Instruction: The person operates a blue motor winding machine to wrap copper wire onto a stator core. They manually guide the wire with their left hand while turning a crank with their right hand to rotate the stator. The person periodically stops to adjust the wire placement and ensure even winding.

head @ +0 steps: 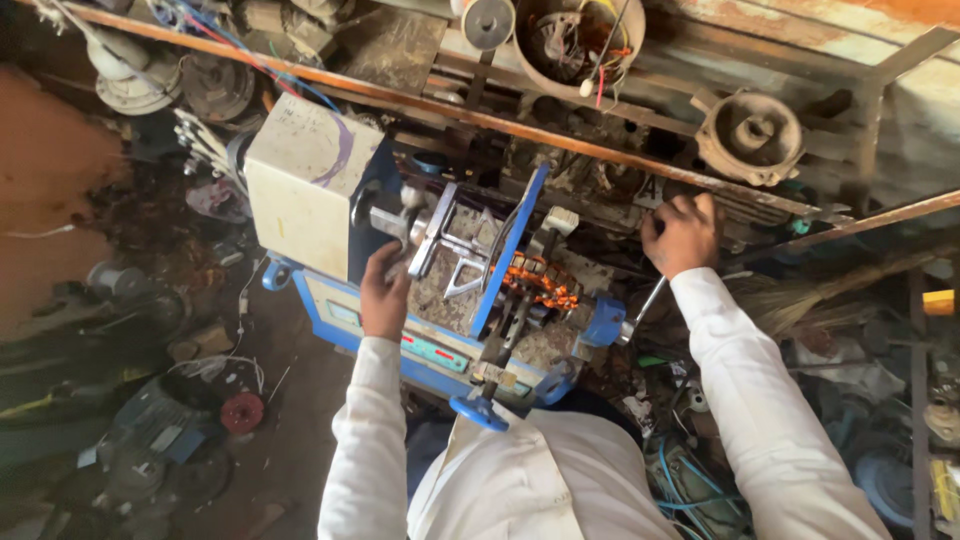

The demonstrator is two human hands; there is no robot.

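Head view: 1 blue coil-winding machine [440, 350] w/ cream box housing [305, 185] at its left end, 1 blue upright bar [508, 250] across the middle, 1 orange-wound coil former [540, 282] just right of that bar, 1 blue knob [478, 412] at the near edge, 1 metal crank handle [645, 305] at the machine's right end. 2 hands, both in white sleeves. Left hand [385, 290] at the metal spindle bracket [425, 235] beside the housing, fingers curled loosely, touching it; firm grip or not, can't tell. Right hand [682, 235] well apart to the right, closed into a fist on something at the shelf edge above the crank; item inside hidden. Behind the machine, 1 long rusty angle-iron rail [420, 100] running diagonally, w/ 1 round motor end-cover [750, 135] and 1 stator shell w/ loose wires [575, 40] above it. Machine sits low in a cramped, dim workshop; dirt floor [300, 440] at left strewn w/ old motors, 1 red pulley [242, 412], loose wire; blue hose [690, 480] lower right; broom bristles [800, 300] at right.
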